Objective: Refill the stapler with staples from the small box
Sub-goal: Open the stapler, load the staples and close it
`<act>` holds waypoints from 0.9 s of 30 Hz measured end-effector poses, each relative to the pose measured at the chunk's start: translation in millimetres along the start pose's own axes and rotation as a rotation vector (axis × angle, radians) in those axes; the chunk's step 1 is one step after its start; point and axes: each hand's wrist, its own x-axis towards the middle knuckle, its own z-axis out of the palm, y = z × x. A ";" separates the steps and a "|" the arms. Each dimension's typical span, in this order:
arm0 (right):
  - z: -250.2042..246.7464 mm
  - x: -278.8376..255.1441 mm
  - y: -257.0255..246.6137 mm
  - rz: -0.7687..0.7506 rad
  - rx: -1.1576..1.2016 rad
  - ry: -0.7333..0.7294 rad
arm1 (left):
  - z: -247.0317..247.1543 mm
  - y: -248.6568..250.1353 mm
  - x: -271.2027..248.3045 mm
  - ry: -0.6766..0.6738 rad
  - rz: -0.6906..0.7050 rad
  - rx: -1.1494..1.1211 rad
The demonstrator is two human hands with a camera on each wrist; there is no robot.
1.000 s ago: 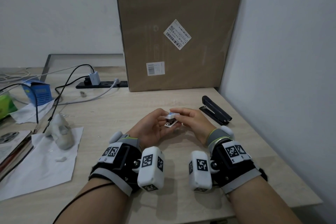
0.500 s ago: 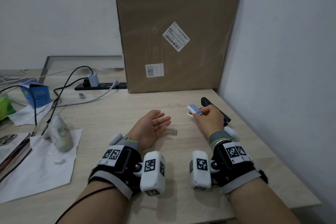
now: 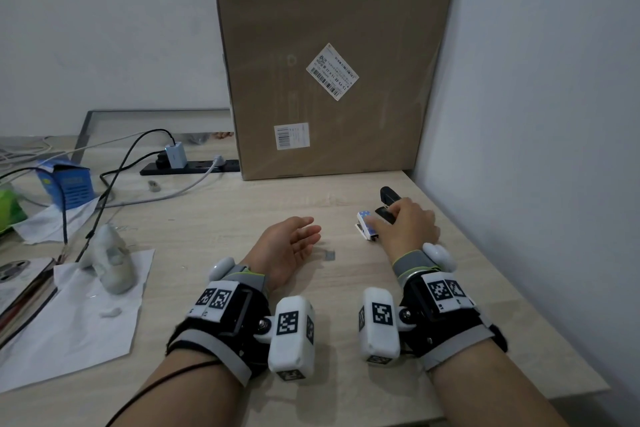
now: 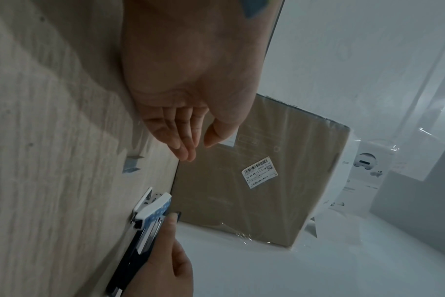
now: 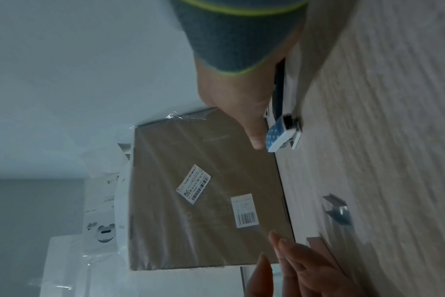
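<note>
The right hand [image 3: 407,229] lay over the black stapler [image 3: 388,197], its grip unclear, beside the small box [image 3: 365,224], while the left hand [image 3: 289,246] rested palm-up, fingers relaxed and holding nothing

A black stapler [image 3: 388,199] lies at two o'clock; beside it a white small box [image 3: 366,225] with a blue, white-dotted top. Brown carton [image 3: 329,45] at twelve, blue box [image 3: 67,182] at ten.
</note>
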 end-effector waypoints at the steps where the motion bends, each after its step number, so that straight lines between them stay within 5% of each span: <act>1: 0.9 1.8 1.1 0.004 -0.054 0.081 | 0.0 -0.1 0.0 0.000 -0.002 0.003; 3: 2.1 4.8 3.8 0.053 -0.122 0.150 | -0.1 -0.4 0.5 0.000 -0.003 0.008; 10: 4.0 17.4 19.3 0.258 -0.222 -0.023 | -1.2 -1.1 2.7 -0.005 0.005 0.027; 17: -6.2 18.1 20.4 0.262 -0.187 -0.010 | -0.9 -2.8 5.0 -0.007 0.018 0.043; 22: -5.6 12.7 10.2 -0.008 0.113 0.130 | 0.1 -3.6 5.5 -0.029 0.049 0.018; 27: 2.3 -3.3 -11.3 -0.409 0.488 -0.029 | 0.4 -4.0 4.6 -0.111 0.164 -0.098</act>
